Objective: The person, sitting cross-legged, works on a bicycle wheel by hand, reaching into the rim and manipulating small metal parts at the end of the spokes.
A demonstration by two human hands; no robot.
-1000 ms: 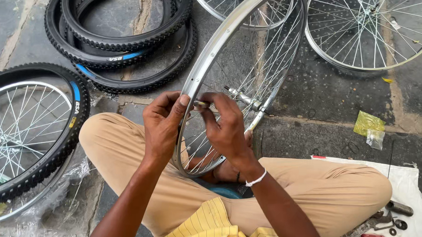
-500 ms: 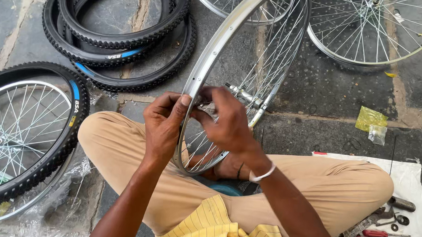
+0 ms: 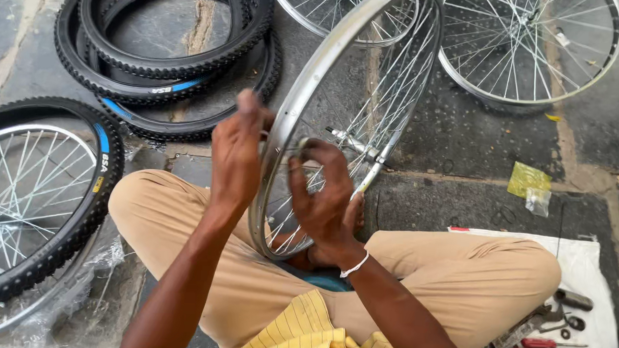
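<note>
A bare silver bicycle rim (image 3: 305, 91) with thin spokes and a hub (image 3: 355, 147) stands on edge between my crossed legs in tan trousers (image 3: 470, 276). My left hand (image 3: 236, 158) rests on the outer side of the rim near its lower left arc, fingers closed against it. My right hand (image 3: 326, 198) reaches through the spokes from the inner side and pinches a small part at the rim between thumb and fingers. A white band circles my right wrist.
Loose black knobby tyres (image 3: 169, 66) lie stacked at the upper left. A tyred wheel (image 3: 41, 199) lies at the left, more spoked rims (image 3: 533, 51) at the top right. A white cloth (image 3: 587, 273) holds screwdrivers and tools (image 3: 544, 340). A small yellow packet (image 3: 529, 180) lies on stone.
Both hands have slid a little down and apart along the rim; the left hand now lies flatter on the outside, the right hand is lower among the spokes.
</note>
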